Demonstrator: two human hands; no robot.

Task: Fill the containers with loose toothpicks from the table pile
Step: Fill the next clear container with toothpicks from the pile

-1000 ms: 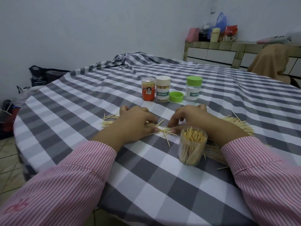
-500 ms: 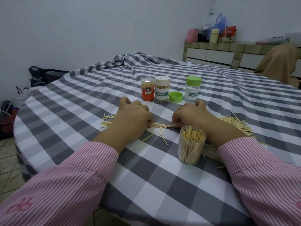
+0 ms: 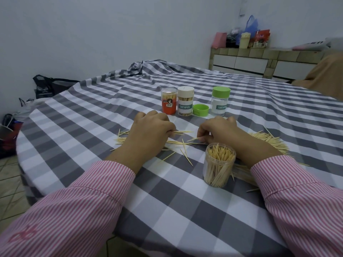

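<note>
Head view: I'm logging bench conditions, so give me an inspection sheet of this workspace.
Surface: checked tablecloth, rumpled at the far end.
Job's things: open jar nearly full of toothpicks; toothpick pile at right; strays in the middle; three capped jars: orange, white-capped, green-capped.
Clutter: loose green lid.
Hands: left hand and right hand each pinch toothpicks in curled fingers.
Cables: nothing seen.
Surroundings: tiled counter with bags; dark bags on the floor.
</note>
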